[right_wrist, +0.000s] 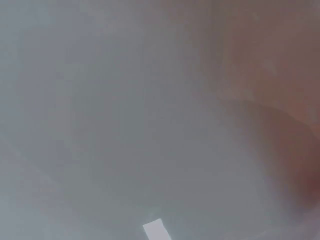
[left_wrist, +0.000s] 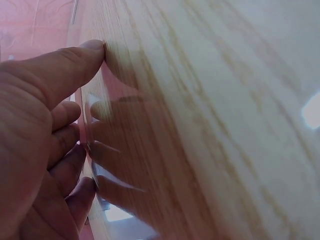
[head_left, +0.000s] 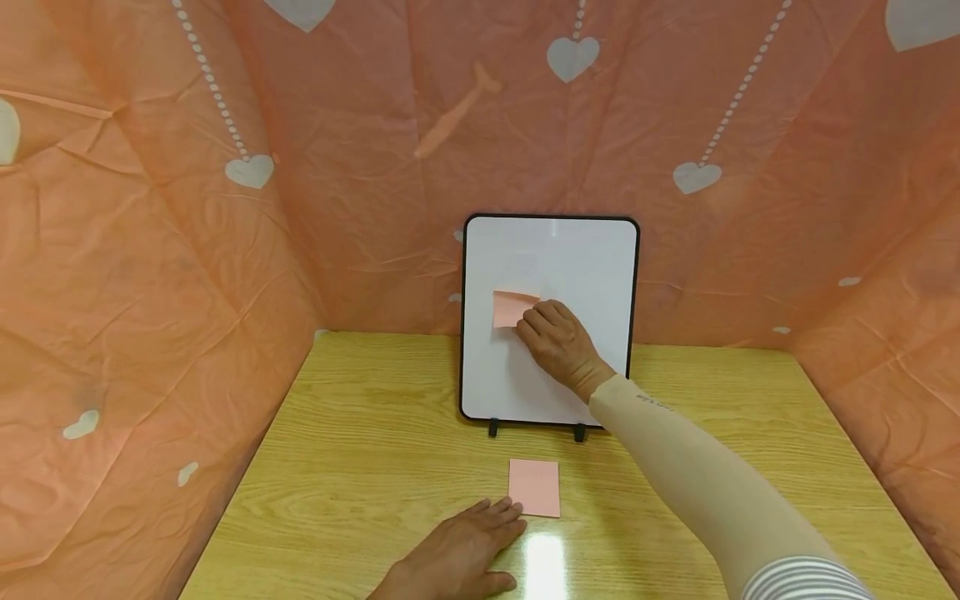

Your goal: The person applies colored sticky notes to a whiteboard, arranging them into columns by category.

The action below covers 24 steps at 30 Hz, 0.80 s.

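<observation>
A pink sticky note [head_left: 512,310] lies against the white face of a small black-framed whiteboard [head_left: 551,250]. My right hand [head_left: 558,340] has its fingers curled at the note's right edge and pinches it; the hand covers that edge. In the right wrist view everything is blurred, with a grey-white surface and a dim brownish shape at the right. On the table a pad of pink sticky notes [head_left: 536,486] lies flat. My left hand [head_left: 468,546] rests on the wood beside it, fingers extended, the fingertips at the pad's lower left corner.
Two small black feet hold the whiteboard up, one of them the left foot [head_left: 492,427]. Pink cloth [head_left: 360,208] with white hearts encloses the wooden table [head_left: 360,433] at the back and both sides. A light reflection shines near the front.
</observation>
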Motion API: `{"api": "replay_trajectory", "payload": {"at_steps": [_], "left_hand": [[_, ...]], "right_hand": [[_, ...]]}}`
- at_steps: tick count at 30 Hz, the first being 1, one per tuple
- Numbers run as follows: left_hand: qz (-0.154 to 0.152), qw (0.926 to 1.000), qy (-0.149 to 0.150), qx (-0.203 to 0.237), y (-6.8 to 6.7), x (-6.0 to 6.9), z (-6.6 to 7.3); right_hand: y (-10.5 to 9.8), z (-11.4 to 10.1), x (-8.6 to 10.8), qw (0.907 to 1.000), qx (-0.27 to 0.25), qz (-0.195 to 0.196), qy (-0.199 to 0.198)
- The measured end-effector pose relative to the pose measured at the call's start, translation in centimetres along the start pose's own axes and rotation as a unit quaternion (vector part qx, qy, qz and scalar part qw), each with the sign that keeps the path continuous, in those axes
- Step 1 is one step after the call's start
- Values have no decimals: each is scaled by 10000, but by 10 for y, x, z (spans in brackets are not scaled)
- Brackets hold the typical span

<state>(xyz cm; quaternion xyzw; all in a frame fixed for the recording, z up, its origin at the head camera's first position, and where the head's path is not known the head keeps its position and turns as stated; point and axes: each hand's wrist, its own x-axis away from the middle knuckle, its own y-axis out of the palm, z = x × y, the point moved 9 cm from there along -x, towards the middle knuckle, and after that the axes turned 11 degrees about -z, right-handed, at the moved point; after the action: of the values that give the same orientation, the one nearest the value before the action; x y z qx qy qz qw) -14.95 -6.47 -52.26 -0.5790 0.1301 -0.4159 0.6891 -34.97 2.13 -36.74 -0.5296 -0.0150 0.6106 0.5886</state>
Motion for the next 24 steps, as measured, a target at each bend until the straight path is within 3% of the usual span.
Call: {"api": "replay_trajectory", "payload": {"at_steps": [24], "left_hand": [[-155, 9996, -44, 216, 2, -1, -2]], "right_hand": [[10, 3, 1, 9994, -192, -249, 151]]}}
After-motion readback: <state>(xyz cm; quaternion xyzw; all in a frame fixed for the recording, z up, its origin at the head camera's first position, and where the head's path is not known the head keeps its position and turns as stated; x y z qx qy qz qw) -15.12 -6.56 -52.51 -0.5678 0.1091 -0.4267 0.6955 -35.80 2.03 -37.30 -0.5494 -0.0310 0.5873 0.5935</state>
